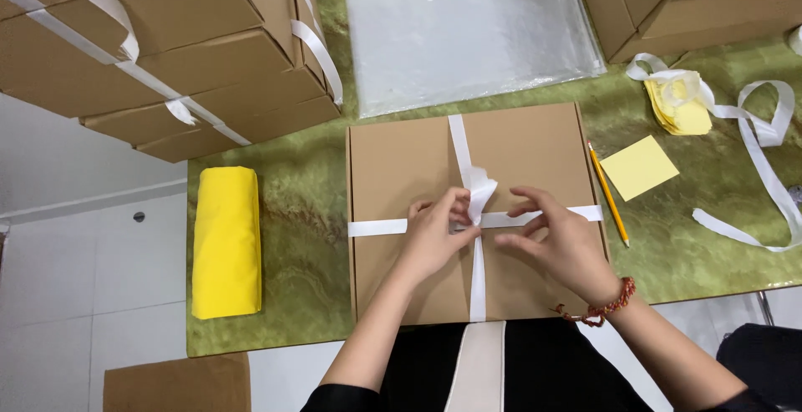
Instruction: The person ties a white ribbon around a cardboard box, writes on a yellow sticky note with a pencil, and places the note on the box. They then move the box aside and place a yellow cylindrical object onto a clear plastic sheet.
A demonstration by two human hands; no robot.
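Nearest the camera: a flat brown cardboard box (pixel 418 161) lies at the near edge of the green marbled bench (pixel 301 203), directly before the person. A white ribbon (pixel 478 278) crosses it lengthwise and widthwise, the two runs meeting near the box's centre.

Far left: a stack of brown cartons (pixel 167 53) bound with white tape stands at the back left corner. Below it, a yellow folded bundle (pixel 225 241) lies on the bench, well apart from the box.

Centre left: the left hand (pixel 434 236) rests on the box lid, its grip closed on the ribbon at the crossing, fingers curled around the raised loop.

Centre right: the right hand (pixel 560 241) sits just beside the crossing, thumb and forefinger pinching the crosswise ribbon run. A red beaded bracelet (pixel 606 305) circles that wrist.

Behind the box: a clear plastic sheet (pixel 468 27) lies flat.

Right: a yellow pencil (pixel 608 195) lies just beside the box edge; a yellow sticky note (pixel 639 167) next to it; loose white ribbon lengths (pixel 764 153) and a pile of yellow notes (pixel 677 104) beyond. More cartons (pixel 693 2) occupy the back right corner.
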